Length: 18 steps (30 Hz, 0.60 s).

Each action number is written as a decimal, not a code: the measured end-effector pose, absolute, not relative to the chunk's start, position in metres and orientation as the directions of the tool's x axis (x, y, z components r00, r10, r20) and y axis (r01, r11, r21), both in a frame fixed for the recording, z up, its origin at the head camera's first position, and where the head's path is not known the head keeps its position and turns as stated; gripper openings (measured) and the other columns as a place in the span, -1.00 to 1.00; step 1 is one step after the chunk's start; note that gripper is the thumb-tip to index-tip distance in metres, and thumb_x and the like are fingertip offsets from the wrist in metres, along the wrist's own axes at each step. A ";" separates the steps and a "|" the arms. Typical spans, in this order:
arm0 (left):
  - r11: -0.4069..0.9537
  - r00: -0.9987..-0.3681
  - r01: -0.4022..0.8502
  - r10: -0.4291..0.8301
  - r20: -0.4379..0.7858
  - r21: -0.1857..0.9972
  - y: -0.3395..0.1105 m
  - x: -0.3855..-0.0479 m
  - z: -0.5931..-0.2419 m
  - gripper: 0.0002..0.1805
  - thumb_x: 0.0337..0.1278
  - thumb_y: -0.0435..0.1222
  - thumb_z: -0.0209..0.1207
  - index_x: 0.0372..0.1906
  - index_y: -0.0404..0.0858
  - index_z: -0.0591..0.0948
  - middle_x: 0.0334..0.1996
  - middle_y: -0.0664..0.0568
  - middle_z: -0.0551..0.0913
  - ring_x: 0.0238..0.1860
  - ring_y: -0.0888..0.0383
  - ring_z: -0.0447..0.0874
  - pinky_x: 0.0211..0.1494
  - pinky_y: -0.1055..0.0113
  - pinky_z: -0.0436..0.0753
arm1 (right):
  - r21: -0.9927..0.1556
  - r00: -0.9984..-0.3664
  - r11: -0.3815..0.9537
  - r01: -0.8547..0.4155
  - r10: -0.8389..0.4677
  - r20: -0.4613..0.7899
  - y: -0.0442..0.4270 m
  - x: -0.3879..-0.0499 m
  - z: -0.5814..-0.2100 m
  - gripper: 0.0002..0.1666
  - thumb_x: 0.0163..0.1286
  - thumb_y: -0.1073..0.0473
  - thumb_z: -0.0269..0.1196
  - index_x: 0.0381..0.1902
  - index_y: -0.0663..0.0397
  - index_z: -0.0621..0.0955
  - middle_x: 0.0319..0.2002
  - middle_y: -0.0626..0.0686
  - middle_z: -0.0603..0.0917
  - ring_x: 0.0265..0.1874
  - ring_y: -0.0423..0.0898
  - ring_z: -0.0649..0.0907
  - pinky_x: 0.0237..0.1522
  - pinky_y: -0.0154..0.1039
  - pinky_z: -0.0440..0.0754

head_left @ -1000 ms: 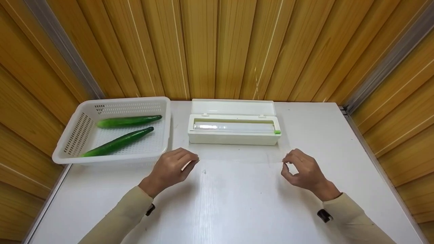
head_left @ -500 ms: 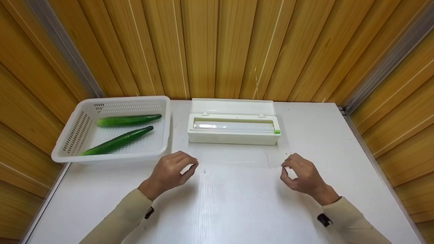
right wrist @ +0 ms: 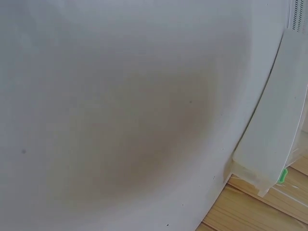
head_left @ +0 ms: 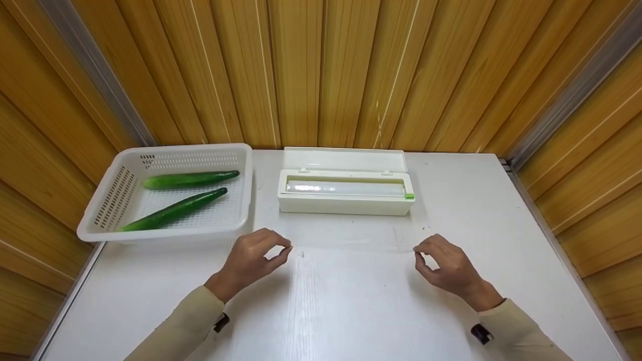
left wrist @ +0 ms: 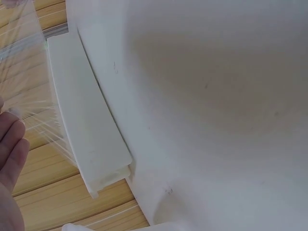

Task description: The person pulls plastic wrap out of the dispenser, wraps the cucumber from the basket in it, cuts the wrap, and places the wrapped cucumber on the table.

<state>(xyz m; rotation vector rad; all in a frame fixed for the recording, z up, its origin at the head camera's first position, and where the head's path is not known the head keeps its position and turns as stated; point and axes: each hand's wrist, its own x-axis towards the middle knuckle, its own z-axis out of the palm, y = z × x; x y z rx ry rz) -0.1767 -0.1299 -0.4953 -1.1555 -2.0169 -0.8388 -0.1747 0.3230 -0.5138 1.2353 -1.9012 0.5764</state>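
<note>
A sheet of clear cling film [head_left: 346,239] stretches between my two hands, in front of an open white dispenser box [head_left: 346,206]. My left hand [head_left: 253,258] pinches the sheet's left corner between thumb and fingers. At the opposite corner my right hand [head_left: 446,263] pinches it the same way. Inside the box lies the film roll [head_left: 346,188], and a green slider [head_left: 409,196] sits at the box's right end. In the left wrist view the taut film [left wrist: 29,77] runs from the fingers to the box. The right wrist view does not show the right hand.
A white perforated basket [head_left: 247,200] at the left holds two cucumbers, one farther back [head_left: 190,179] and one nearer [head_left: 175,209]. The box's raised lid [head_left: 345,159] leans near the wood-patterned wall [head_left: 346,75]. Everything stands on a white table [head_left: 341,311].
Both hands have moved slightly nearer to my body, drawing the film farther from the box. The basket, cucumbers and box have stayed in place.
</note>
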 end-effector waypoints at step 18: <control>0.366 -0.344 0.914 0.468 0.814 0.176 -0.132 -0.182 -0.481 -0.72 -0.12 -0.59 0.51 -0.31 -0.25 0.73 -0.40 0.06 0.78 -0.40 0.16 0.77 -0.33 0.33 0.74 | 0.041 -0.188 0.444 -0.895 -0.460 0.868 0.311 -0.173 -0.500 -0.75 0.45 0.34 0.14 -0.40 0.38 0.64 -0.47 0.13 0.64 -0.56 -0.04 0.57 -0.56 -0.28 0.56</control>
